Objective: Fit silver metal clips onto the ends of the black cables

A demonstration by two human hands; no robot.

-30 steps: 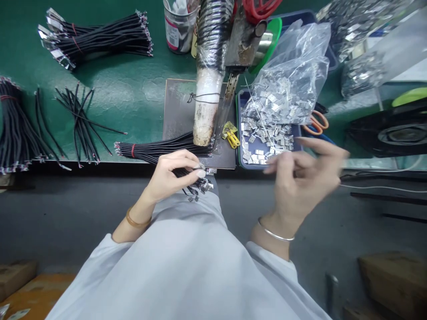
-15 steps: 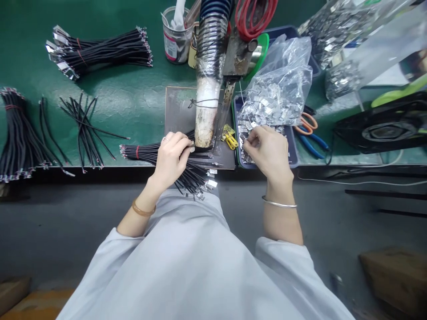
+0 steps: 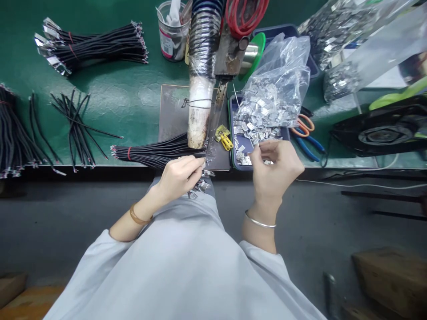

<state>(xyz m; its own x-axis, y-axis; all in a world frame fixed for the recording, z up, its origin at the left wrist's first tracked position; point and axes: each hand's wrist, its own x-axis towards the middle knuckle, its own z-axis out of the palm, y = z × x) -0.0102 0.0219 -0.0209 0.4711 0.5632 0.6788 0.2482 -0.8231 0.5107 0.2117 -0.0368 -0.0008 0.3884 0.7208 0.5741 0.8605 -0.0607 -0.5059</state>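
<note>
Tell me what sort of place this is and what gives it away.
Probably a cable or electronics assembly workshop: bundled black cables with bare ends, a blue tray of small metal pieces, and a green-rimmed spool of silvery wire, perhaps solder.

1. Green-topped workbench (image 3: pixel 133 118) across upper half, w/ pale glare patches (image 3: pixel 110 100).
2. Grey flr (image 3: pixel 310 222) below, v. dark under bench edge.
3. Brown cardboard box (image 3: pixel 393 278) lwr R; another box (image 3: pixel 11 284) lwr L.
4. Dark bars (image 3: pixel 383 197) below bench, R side.
</note>
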